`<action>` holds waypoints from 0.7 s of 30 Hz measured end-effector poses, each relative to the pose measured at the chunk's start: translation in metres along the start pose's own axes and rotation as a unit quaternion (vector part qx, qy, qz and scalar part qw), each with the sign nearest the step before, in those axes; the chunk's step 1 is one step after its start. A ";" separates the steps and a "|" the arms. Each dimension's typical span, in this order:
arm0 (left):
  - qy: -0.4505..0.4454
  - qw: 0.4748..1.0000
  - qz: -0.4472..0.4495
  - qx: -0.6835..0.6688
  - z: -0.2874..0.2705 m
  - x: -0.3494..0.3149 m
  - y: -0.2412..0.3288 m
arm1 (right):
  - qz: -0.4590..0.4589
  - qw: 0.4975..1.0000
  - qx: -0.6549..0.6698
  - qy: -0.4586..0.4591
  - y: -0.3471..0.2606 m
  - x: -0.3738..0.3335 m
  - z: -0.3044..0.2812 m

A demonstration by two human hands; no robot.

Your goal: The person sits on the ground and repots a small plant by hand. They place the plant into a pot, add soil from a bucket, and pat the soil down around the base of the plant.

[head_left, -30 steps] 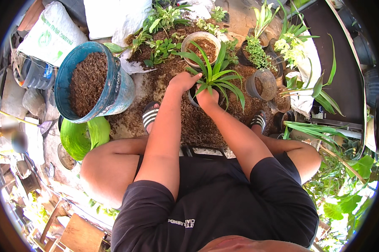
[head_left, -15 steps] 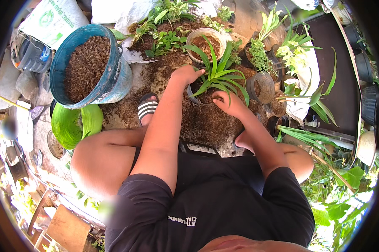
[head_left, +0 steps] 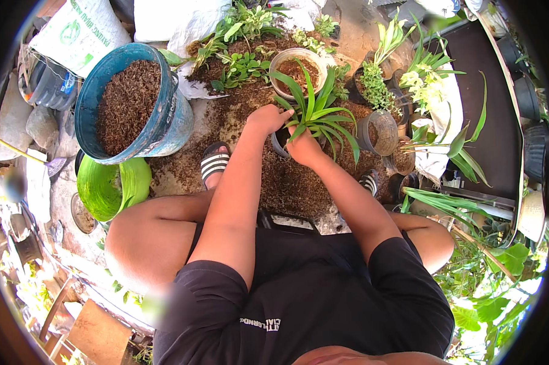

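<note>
A strap-leaved green plant (head_left: 317,115) stands in a small dark pot (head_left: 279,145) on the soil-strewn ground in front of me. At its left side, my left hand (head_left: 266,120) is closed with the fingertips on the plant's lower leaves. My right hand (head_left: 305,149) reaches over the pot's near side, its fingers closed at the leaf bases close to the left fingertips. Leaves and the hands themselves partly hide the fingers. Just behind the plant sits a white pot (head_left: 299,58) of brown soil.
At left stands a large blue bucket (head_left: 180,125) of brown growing mix, above a green container (head_left: 98,188). Uprooted leafy plants (head_left: 241,70) lie on soil at the back. Further pots, including a grey one (head_left: 366,131), crowd the right beside a dark panel (head_left: 484,103).
My right hand has moved left from the pot's right side to the leaf bases, close to my left hand. The left hand has shifted only slightly. My right foot now shows more.
</note>
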State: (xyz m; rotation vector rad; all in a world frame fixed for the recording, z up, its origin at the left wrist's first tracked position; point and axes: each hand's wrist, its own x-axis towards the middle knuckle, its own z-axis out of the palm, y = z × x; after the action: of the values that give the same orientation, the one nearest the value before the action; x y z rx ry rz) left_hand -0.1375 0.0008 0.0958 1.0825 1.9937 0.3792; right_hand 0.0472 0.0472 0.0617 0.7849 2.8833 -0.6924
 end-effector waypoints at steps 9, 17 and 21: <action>-0.007 1.000 -0.028 0.000 0.000 0.008 -0.003 | 0.096 0.982 -0.095 -0.134 -0.003 0.010 -0.005; -0.002 1.000 -0.012 0.015 -0.003 0.013 0.000 | 0.014 0.996 -0.045 -0.078 0.019 -0.004 -0.004; 0.002 1.000 -0.021 0.018 0.004 0.024 -0.003 | -0.004 0.998 -0.007 0.061 0.001 -0.005 -0.006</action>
State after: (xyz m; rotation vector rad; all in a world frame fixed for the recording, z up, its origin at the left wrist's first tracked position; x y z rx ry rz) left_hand -0.1433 0.0180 0.0793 1.0609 2.0316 0.3241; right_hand 0.0520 0.0482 0.0681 0.8433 2.9983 -0.6447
